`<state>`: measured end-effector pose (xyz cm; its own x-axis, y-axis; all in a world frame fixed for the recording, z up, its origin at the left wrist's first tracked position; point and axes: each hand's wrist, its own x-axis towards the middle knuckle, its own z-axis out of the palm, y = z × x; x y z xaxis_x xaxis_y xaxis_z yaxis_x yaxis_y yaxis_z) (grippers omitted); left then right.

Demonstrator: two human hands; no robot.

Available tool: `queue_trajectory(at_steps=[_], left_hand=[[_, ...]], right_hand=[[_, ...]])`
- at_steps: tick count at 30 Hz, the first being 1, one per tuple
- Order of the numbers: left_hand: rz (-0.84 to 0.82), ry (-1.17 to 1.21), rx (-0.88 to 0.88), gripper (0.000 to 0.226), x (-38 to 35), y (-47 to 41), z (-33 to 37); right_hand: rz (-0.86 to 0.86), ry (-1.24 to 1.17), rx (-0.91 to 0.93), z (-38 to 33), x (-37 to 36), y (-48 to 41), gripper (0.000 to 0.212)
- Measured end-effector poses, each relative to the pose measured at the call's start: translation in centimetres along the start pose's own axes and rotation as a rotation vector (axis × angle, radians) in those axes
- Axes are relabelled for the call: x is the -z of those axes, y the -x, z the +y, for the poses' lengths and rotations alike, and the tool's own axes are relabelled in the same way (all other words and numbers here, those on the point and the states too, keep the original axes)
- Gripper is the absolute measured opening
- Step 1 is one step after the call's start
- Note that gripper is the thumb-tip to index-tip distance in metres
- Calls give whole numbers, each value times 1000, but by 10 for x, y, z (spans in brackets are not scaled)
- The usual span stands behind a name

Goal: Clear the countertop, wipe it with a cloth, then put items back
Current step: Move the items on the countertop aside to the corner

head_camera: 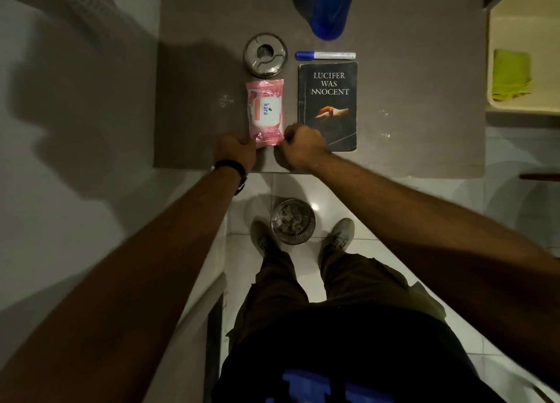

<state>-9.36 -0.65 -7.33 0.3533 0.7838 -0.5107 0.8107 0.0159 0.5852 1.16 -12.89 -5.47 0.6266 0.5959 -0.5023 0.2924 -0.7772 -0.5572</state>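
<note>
Four items sit on your table (424, 148), so you seem at the start or the end. Nearest, your left hand (235, 151) and right hand (301, 149) pinch the wipes pack (265, 111) by its near corners, grip narrow; beyond lie book (328, 105), ashtray (265, 55), marker (325, 55). Green cloth (512, 75) rests aside in a tray.

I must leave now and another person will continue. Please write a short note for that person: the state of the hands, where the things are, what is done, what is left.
Left hand and right hand pinch the near end of the pink wipes pack on the countertop.
Ashtray, marker and book lie in tidy rows there.
Green cloth sits in the side tray.
Whether wiping is done: cannot tell.
</note>
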Motion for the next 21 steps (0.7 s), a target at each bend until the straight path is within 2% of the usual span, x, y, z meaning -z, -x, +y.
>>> queue_trajectory(at_steps=[4, 6, 11, 14, 17, 21], left_hand=[[-19, 93, 58, 12, 1, -5, 1], [-36, 217, 104, 12, 1, -5, 3], [1, 480, 92, 9, 19, -5, 5], [65, 592, 32, 7, 42, -17, 16], [195, 674, 26, 23, 62, -54, 38], [387, 546, 7, 24, 83, -114, 67]], right_hand=[[44, -31, -24, -2, -7, -4, 35], [84, -101, -20, -3, -9, -3, 29], [288, -297, 93, -16, -5, 13, 15], [329, -368, 224, -41, 2, 8, 14], [271, -439, 279, -77, 8, -23, 14], [292, -326, 385, -126, 18, -90, 9]])
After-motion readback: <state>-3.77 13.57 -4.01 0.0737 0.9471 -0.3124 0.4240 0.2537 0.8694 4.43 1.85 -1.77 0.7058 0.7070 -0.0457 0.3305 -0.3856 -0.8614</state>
